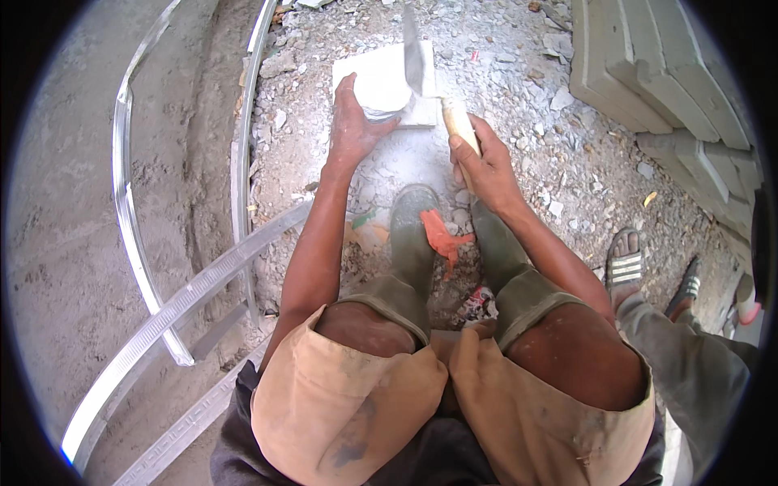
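My right hand (486, 162) is closed round the pale wooden handle (458, 121) of what looks like a trowel. Its narrow grey blade (412, 61) points away from me, over the right part of a white block or stack of white sheets (369, 77). Whether the blade touches the white surface I cannot tell. At the near left corner of the white piece, my left hand (356, 121) grips its edge, fingers along the left side and thumb by the near side. White dust (405, 162) covers the ground just in front of it.
Bent metal channels (186, 300) cross the ground on the left, beside grey cement (73, 186). Grey slabs (648, 65) lean in a stack at far right. Rubble surrounds my boots (413, 227), with a red scrap (443, 236) between them. Another person's sandalled foot (624, 263) is at right.
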`<state>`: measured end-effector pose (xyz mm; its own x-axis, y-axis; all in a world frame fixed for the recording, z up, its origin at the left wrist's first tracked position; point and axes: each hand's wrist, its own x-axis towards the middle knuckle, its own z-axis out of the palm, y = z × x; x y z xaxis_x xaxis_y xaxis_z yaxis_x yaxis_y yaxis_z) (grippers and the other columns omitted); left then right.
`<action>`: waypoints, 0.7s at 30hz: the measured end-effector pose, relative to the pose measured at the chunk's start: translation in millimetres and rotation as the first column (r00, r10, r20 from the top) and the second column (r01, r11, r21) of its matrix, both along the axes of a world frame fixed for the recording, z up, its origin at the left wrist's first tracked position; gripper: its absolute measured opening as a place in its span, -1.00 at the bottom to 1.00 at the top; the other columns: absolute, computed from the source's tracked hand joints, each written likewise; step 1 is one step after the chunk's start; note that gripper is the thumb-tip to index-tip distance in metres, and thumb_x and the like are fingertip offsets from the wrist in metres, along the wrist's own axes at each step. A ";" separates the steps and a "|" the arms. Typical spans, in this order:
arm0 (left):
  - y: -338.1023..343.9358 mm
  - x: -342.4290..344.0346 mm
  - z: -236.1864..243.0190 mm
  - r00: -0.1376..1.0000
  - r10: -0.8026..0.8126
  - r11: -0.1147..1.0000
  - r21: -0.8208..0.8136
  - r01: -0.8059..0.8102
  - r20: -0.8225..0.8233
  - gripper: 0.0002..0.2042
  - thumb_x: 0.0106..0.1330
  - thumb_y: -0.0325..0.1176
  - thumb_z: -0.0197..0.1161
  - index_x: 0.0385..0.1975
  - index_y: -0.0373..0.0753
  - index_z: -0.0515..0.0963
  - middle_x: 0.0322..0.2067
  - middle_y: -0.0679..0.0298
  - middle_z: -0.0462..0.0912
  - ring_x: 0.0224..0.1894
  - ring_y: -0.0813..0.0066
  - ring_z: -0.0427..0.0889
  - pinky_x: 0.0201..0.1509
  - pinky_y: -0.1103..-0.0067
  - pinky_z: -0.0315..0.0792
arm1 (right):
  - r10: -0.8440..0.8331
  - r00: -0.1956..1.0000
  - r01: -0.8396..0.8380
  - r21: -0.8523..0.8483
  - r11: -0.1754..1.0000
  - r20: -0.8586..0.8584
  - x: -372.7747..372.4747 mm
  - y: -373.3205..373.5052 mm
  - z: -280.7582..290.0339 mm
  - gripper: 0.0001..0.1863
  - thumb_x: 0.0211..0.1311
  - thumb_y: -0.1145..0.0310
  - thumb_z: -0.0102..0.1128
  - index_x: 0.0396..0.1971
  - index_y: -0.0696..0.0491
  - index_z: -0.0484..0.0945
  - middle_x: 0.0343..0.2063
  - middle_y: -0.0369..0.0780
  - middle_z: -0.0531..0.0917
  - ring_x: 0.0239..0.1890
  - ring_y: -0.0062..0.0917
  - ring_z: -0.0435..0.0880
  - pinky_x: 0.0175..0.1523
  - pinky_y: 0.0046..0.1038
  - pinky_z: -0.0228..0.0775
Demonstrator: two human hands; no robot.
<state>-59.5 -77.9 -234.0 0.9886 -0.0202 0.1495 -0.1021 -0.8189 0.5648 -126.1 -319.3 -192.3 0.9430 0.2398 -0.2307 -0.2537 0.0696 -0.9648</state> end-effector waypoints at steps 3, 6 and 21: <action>1.2 -4.8 -9.0 1.000 0.024 0.996 -0.084 -0.023 0.008 0.02 -0.15 -0.29 0.66 0.31 -0.46 0.13 0.18 -0.13 0.31 0.28 -0.04 0.36 0.39 0.28 0.28 | -0.054 0.998 0.051 0.126 0.991 0.023 -6.3 9.9 -6.6 -0.43 0.47 0.19 0.14 0.29 0.22 0.26 -0.39 -0.26 0.56 -0.51 -0.68 0.56 -0.41 -0.57 0.41; -1.0 -6.3 -10.2 0.999 0.038 0.994 -0.103 -0.038 -0.008 0.04 -0.15 -0.28 0.66 0.31 -0.47 0.11 0.22 -0.17 0.27 0.31 -0.07 0.32 0.40 0.27 0.26 | 0.005 0.999 -0.009 0.091 0.996 0.045 -7.4 19.5 -9.6 -0.43 0.47 0.19 0.14 0.28 0.22 0.24 -0.41 -0.27 0.56 -0.54 -0.68 0.55 -0.43 -0.56 0.41; -4.9 -3.0 -6.6 0.990 -0.071 0.997 0.019 0.070 0.123 -0.08 -0.13 -0.33 0.63 0.24 -0.42 0.19 0.12 -0.10 0.38 0.22 -0.04 0.40 0.32 0.26 0.31 | 0.255 0.967 -0.252 -0.132 0.959 0.003 16.5 19.4 -12.3 -0.48 0.52 0.16 0.02 0.27 0.21 0.27 -0.49 -0.26 0.56 -0.58 -0.63 0.56 -0.44 -0.51 0.41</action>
